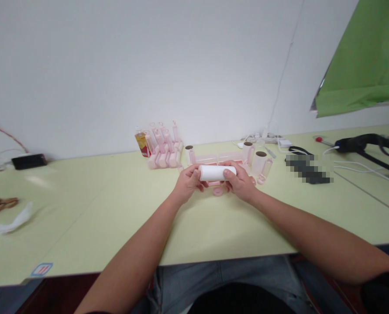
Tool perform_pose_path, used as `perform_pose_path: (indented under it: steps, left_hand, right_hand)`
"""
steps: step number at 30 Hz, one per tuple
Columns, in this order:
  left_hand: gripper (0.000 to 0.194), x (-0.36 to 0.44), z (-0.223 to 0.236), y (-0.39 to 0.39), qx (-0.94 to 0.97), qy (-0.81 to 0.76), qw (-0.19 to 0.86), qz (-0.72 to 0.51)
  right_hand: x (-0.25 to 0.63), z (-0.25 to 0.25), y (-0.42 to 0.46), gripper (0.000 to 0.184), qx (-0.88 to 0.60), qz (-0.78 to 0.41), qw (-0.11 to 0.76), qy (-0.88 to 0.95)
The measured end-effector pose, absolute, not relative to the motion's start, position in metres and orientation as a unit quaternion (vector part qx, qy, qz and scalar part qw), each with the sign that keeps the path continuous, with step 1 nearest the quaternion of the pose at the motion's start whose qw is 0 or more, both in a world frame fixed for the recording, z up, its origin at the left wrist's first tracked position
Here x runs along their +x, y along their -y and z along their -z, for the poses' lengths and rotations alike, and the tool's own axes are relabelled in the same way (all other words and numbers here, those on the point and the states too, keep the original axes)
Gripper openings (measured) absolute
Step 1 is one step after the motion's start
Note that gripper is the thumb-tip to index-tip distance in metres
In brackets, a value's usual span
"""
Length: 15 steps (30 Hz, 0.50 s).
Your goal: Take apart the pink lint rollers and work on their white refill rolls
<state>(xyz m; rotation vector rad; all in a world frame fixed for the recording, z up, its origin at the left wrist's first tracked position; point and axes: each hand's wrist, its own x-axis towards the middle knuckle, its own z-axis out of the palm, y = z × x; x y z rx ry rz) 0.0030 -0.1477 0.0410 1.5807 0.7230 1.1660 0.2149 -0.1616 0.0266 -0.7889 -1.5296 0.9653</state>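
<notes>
A white lint roller roll (216,172) lies sideways above the table, held at both ends. My left hand (187,182) closes round its left end, where a pinkish rim shows. On the other end my right hand (242,181) grips, thumb across the white surface. Just beyond are pale pink plastic lint roller parts, among them a clear pink cover (230,156), partly hidden by my hands. A small pink ring-shaped piece (218,191) rests on the table below the roll. More rolls with brown cores, such as this upright roll (260,163), stand to the right.
Several pink lint rollers (164,150) are grouped at the back beside a yellow-red can (143,144). A power strip (263,138), cables and a black strap-like device (367,146) occupy the right. Leftward lie a black phone-like object (29,161) and white tissue (12,223).
</notes>
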Motion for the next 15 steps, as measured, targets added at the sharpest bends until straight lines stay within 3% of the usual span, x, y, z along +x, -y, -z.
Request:
perform_pose_path:
  steps: [9, 15]
  left_hand:
    - [0.094, 0.012, -0.040, 0.159, 0.641, -0.231, 0.593, -0.429]
    - [0.100, 0.014, -0.035, 0.159, 0.592, -0.209, 0.691, -0.358]
  right_hand:
    - [0.207, -0.029, 0.173, 0.054, -0.251, -0.521, 0.500, 0.645]
    - [0.209, -0.027, 0.172, 0.060, -0.243, -0.505, 0.453, 0.694]
